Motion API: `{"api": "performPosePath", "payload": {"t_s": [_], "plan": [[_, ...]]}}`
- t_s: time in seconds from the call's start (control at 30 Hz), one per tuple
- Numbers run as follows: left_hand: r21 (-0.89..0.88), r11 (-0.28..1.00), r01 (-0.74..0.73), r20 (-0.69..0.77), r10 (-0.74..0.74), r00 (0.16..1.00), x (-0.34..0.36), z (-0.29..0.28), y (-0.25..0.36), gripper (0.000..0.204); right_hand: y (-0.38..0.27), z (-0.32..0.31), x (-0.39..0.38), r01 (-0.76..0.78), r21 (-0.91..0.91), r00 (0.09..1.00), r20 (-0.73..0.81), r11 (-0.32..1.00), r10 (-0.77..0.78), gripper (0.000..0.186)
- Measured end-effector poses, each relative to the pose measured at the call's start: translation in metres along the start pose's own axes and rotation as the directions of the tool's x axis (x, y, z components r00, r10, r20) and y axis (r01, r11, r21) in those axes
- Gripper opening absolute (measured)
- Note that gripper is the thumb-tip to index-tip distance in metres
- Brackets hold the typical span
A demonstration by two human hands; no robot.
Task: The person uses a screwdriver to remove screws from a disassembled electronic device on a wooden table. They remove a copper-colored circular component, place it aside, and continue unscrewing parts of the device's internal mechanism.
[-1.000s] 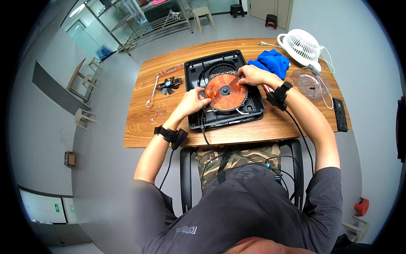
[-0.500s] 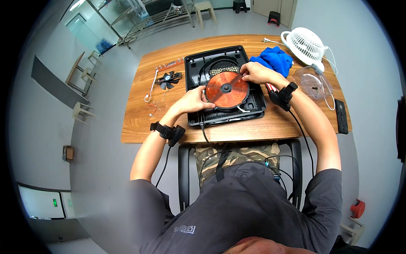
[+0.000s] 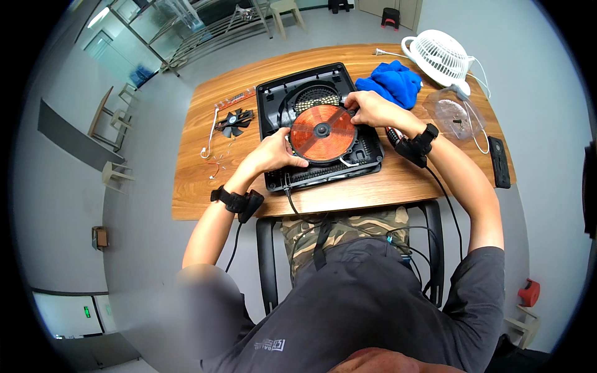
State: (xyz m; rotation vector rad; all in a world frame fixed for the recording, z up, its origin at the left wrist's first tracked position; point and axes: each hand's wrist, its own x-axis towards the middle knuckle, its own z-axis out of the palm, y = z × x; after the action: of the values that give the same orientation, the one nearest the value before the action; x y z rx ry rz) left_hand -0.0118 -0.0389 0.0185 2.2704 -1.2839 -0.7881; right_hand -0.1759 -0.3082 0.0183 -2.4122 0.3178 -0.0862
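A round copper induction coil [image 3: 310, 143] with dark radial strips and a dark hub sits in the black cooker housing [image 3: 268, 99]. My left hand [image 3: 273, 152] pinches the coil's left rim, thumb along the near edge and fingers at the side. At the far right rim, my right hand [image 3: 372, 112] is closed on the coil's edge, its fingertips partly hidden. Behind the coil a round vent grille [image 3: 317, 96] shows in the housing. A white wire [image 3: 349, 163] lies at the coil's near right side. The coil's underside is hidden.
Left of the housing lie a small black fan [image 3: 234, 122], a circuit strip [image 3: 236, 98] and loose wires. A blue cloth [image 3: 390, 84], white fan [image 3: 440, 57], clear round cover [image 3: 457, 117] and black flat part [image 3: 499, 163] are on the right. A black cable [image 3: 290, 199] leaves the housing's front.
The whole scene has shifted slightly left in view. The coil sits a little closer to me within the housing, and my right fingertips have moved outward to its rim. Both hands remain on it.
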Motion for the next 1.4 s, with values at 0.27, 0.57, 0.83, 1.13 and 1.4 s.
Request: {"api": "performPosePath", "payload": {"t_s": [0.27,0.57,0.83,1.13,1.4], "plan": [[0.030,1.000,0.003,0.040,-0.004,0.999,0.000,-0.004,0.003,0.119,0.004,-0.007,-0.009,0.116,-0.136,0.990,-0.059,0.984,-0.125,0.028],[0.068,0.998,0.018,0.005,-0.018,1.000,-0.008,-0.001,0.007,0.116,-0.001,-0.015,0.002,0.246,-0.335,0.968,0.045,0.909,-0.246,0.024],[0.050,0.999,0.014,-0.021,-0.013,1.000,-0.008,0.000,0.006,0.114,0.007,-0.020,0.010,0.301,-0.294,0.953,0.120,0.907,-0.278,0.021],[-0.009,1.000,-0.028,-0.057,0.027,0.998,-0.010,0.006,0.001,0.111,0.014,-0.023,0.026,0.257,-0.258,0.951,0.239,0.931,-0.196,0.022],[-0.003,1.000,0.014,-0.099,-0.014,0.995,-0.014,0.010,-0.001,0.111,0.009,-0.027,0.038,0.302,-0.220,0.942,0.217,0.928,-0.255,0.021]]}}
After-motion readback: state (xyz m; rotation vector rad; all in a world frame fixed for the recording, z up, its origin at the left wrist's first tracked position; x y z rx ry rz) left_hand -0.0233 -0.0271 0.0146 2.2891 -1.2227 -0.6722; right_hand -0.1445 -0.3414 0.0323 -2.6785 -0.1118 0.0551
